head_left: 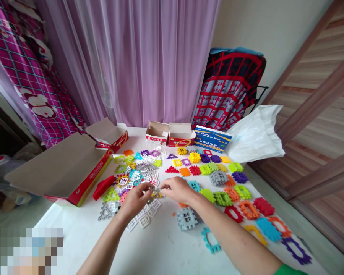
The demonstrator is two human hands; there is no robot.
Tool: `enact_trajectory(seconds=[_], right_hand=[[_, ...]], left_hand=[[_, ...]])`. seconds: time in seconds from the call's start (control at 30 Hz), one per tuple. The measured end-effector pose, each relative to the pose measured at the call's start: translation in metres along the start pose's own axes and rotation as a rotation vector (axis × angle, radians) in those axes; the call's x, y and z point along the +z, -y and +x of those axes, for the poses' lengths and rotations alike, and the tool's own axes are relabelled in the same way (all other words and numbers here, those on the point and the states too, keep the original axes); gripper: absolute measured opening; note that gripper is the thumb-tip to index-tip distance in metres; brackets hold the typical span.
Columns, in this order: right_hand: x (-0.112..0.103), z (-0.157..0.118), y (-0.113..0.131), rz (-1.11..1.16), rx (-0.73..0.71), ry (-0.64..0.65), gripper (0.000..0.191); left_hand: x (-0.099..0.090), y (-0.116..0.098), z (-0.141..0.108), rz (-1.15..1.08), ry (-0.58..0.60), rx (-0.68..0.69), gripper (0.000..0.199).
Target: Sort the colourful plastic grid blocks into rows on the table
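Note:
My left hand [138, 199] is over the pile's near side, its thumb and fingers drawn together in a pinch. Close on its right, my right hand [177, 189] is closed in the same way, fingertips pointing left. What the fingertips hold is too small to make out; greyish and yellow bits show between them. White lattice window pieces [145, 220] lie just below the hands. A grey block with a window [187, 219] sits under my right forearm, with a turquoise frame piece [211, 240] nearer me. A grey frame piece [105, 212] is left of my left hand.
Stacks of coloured interlocking plates, such as an orange frame [249, 210], cover the table's right side. An open red carton [86, 179] stands left, beside a red plastic piece [103, 187]. Small boxes [182, 141], a blue box [212, 138] and a white bag [256, 133] line the back.

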State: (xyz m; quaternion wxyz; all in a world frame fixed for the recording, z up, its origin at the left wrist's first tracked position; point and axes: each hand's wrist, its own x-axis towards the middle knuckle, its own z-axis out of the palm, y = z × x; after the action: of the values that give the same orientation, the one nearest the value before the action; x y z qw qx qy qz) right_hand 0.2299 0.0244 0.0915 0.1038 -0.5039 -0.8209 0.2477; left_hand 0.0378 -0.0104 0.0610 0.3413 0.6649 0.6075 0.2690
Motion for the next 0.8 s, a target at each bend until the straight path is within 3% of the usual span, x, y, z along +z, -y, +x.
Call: enact_trajectory(seconds=[0.13, 0.23, 0.4, 0.63, 0.8], right_hand=[[-0.018, 0.010, -0.028, -0.017, 0.123, -0.014, 0.021], [-0.040, 0.010, -0.053, -0.025, 0.229, -0.149, 0.029], [-0.062, -0.018, -0.088, 0.147, 0.236, -0.322, 0.030], [-0.051, -0.067, -0.111, 0.287, 0.236, -0.440, 0.036], [-0.043, -0.086, -0.115, 0.332, 0.221, -0.499, 0.034]], left_hand=[[0.012, -0.009, 0.041, 0.099, 0.059, 0.013, 0.030], [0.017, -0.014, 0.078, 0.207, 0.135, 0.018, 0.022], [0.028, -0.020, 0.118, 0.340, 0.249, 0.011, 0.034], [0.042, -0.015, 0.133, 0.459, 0.271, 0.007, 0.037], [0.047, -0.020, 0.123, 0.574, 0.195, 0.047, 0.030]])
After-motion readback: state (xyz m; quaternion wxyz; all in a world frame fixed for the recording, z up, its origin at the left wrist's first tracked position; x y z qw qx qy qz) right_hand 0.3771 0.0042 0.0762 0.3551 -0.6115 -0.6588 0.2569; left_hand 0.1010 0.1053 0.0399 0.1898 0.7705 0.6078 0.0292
